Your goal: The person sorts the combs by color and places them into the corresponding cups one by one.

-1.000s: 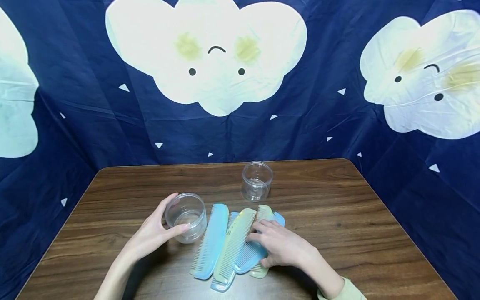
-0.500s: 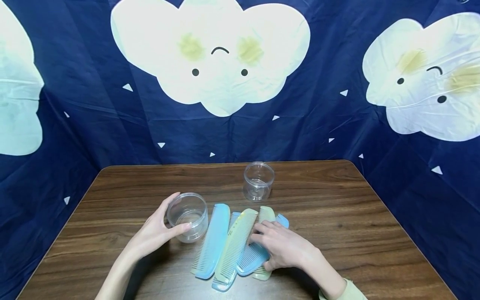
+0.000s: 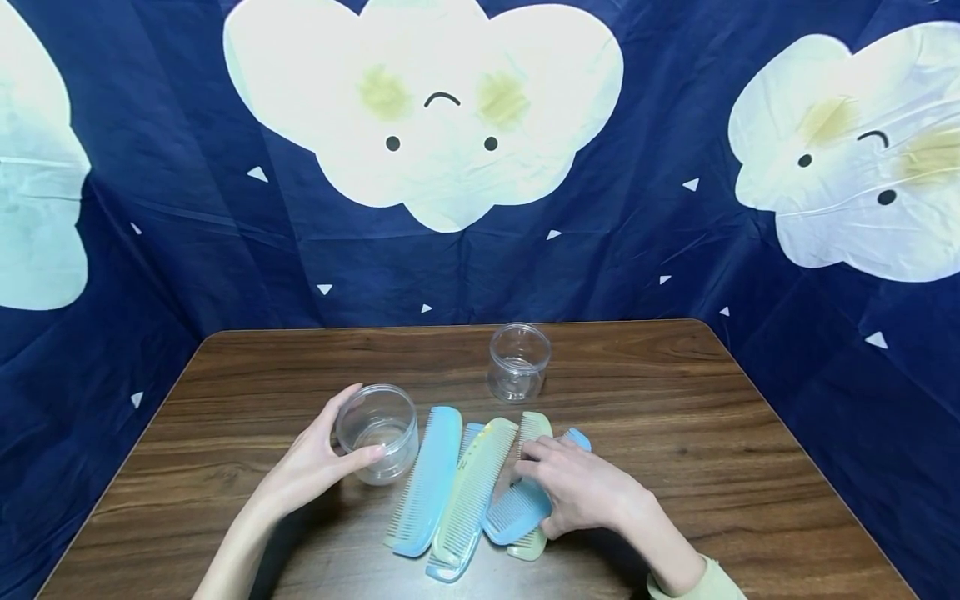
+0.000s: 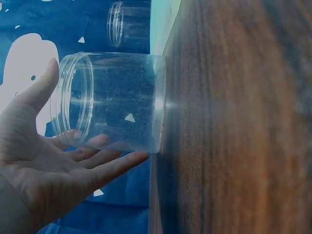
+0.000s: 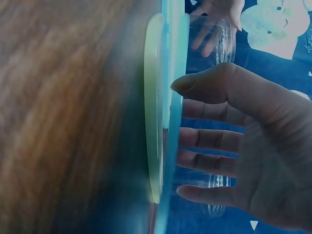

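My left hand (image 3: 315,462) grips a clear plastic jar (image 3: 396,454), its thumb at the near side and fingers around the far side. In the left wrist view the jar (image 4: 119,102) stands upright on the table with nothing inside. My right hand (image 3: 588,492) holds a blue comb (image 3: 516,514) by its edges, thumb and fingertips on either side; the palm hides its middle. Beneath that comb lies a pale green comb (image 3: 529,546). To the left, a light blue comb (image 3: 431,483) and a yellow-green comb (image 3: 477,487) overlap others in the pile.
A second clear jar (image 3: 519,364) stands at the back of the brown wooden table (image 3: 675,392). Behind the table hangs a dark blue cloth (image 3: 465,275) printed with white clouds.
My right hand has shifted to the right, drawing the blue comb along, away from the yellow-green one. The left hand keeps its grip on the jar.
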